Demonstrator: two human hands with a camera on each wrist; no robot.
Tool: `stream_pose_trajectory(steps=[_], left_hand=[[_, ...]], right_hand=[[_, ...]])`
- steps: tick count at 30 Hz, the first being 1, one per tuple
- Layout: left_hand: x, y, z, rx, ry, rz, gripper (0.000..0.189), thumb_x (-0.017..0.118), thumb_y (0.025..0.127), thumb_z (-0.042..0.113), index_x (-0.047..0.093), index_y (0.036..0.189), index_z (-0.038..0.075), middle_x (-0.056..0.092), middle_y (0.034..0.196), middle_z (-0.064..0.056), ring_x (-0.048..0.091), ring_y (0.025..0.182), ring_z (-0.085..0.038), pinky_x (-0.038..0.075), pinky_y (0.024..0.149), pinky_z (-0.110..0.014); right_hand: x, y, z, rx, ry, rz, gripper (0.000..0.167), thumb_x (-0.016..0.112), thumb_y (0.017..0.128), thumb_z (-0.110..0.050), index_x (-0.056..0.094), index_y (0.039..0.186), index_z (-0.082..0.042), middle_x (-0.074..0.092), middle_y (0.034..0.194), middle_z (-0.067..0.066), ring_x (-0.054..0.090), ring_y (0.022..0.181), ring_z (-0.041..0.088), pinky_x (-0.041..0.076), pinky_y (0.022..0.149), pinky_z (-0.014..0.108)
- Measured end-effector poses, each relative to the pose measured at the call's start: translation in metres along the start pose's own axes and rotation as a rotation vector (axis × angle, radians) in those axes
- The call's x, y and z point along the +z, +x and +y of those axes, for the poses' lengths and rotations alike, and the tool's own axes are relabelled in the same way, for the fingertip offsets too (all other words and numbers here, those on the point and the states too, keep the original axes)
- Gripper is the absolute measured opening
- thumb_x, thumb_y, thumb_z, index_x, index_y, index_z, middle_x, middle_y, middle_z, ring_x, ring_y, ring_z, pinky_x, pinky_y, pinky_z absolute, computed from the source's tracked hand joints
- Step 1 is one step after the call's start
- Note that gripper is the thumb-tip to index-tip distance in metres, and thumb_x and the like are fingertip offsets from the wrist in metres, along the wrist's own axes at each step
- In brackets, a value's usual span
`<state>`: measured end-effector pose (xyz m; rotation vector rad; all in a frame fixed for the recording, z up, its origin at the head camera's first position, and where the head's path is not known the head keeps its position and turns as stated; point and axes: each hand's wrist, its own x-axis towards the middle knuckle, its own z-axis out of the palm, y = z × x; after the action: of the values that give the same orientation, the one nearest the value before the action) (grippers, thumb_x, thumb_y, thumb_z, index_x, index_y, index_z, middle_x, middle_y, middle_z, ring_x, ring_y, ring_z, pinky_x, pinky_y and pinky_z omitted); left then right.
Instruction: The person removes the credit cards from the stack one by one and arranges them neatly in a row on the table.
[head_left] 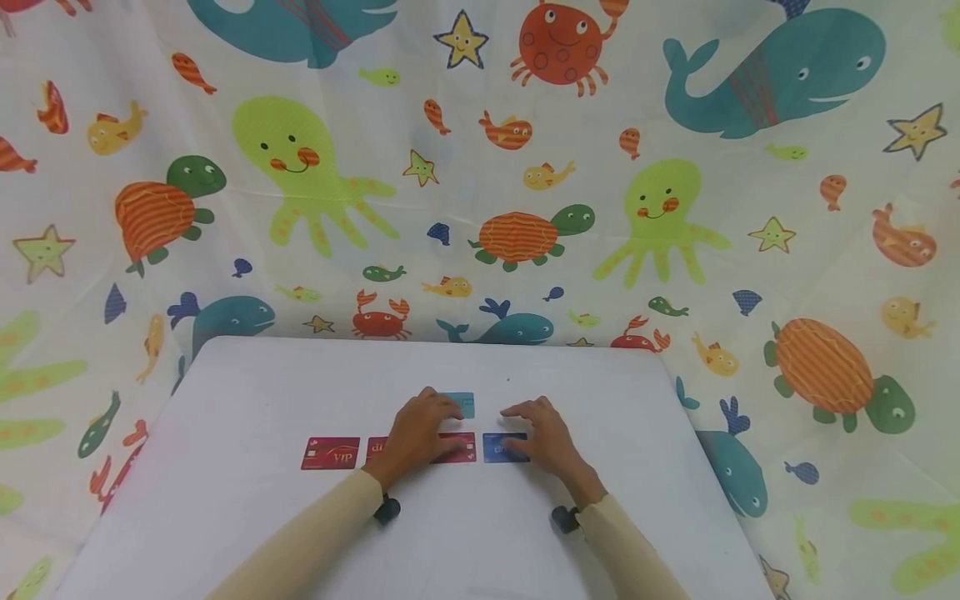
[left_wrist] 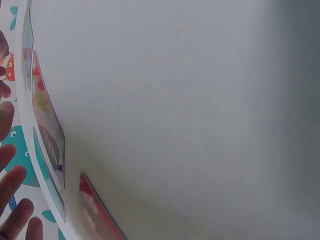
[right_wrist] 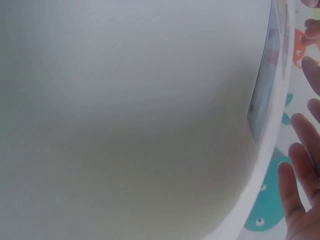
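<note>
Several cards lie flat in a row on the white table: a red VIP card at the left, a second red card mostly hidden by my left hand, a third red card, and a blue card at the right. Behind the row is a teal card. My left hand hovers over the red cards, fingers spread and gently bent, its fingertips overlapping the teal card's edge. Facing it, my right hand has its thumb over the blue card. Neither hand holds anything.
The cards rest on a white-covered table. Behind it hangs a curtain printed with sea animals. Each wrist carries a small black camera, one on the left and one on the right.
</note>
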<state>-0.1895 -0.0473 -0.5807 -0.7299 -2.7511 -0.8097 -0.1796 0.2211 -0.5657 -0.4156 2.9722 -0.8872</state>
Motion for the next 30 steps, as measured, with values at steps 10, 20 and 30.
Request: stream_pose_trajectory(steps=[10, 20, 30], left_hand=[[-0.010, 0.001, -0.016, -0.039, -0.001, -0.007, 0.044, 0.094, 0.080, 0.043, 0.083, 0.117, 0.024, 0.079, 0.121, 0.006, 0.064, 0.112, -0.016, 0.061, 0.097, -0.040], [-0.015, 0.005, -0.026, -0.088, 0.027, -0.007, 0.041, 0.094, 0.081, 0.039, 0.083, 0.117, 0.024, 0.078, 0.122, 0.005, 0.064, 0.112, -0.017, 0.061, 0.098, -0.040], [-0.021, 0.011, -0.034, -0.124, 0.033, -0.043, 0.044, 0.094, 0.080, 0.039, 0.082, 0.119, 0.021, 0.078, 0.126, 0.002, 0.064, 0.113, -0.020, 0.060, 0.099, -0.044]], right_hand=[[0.008, 0.011, -0.009, -0.031, 0.037, 0.034, 0.043, 0.090, 0.087, -0.028, 0.077, 0.127, -0.024, 0.075, 0.125, -0.005, 0.059, 0.115, 0.016, 0.059, 0.101, 0.042], [0.018, 0.027, -0.016, -0.016, 0.032, 0.029, 0.040, 0.089, 0.088, -0.031, 0.077, 0.126, -0.027, 0.074, 0.126, -0.007, 0.059, 0.116, 0.015, 0.057, 0.105, 0.042], [0.022, 0.043, -0.025, 0.018, -0.001, -0.014, 0.042, 0.090, 0.087, -0.035, 0.076, 0.127, -0.030, 0.074, 0.126, -0.007, 0.057, 0.116, 0.015, 0.054, 0.111, 0.041]])
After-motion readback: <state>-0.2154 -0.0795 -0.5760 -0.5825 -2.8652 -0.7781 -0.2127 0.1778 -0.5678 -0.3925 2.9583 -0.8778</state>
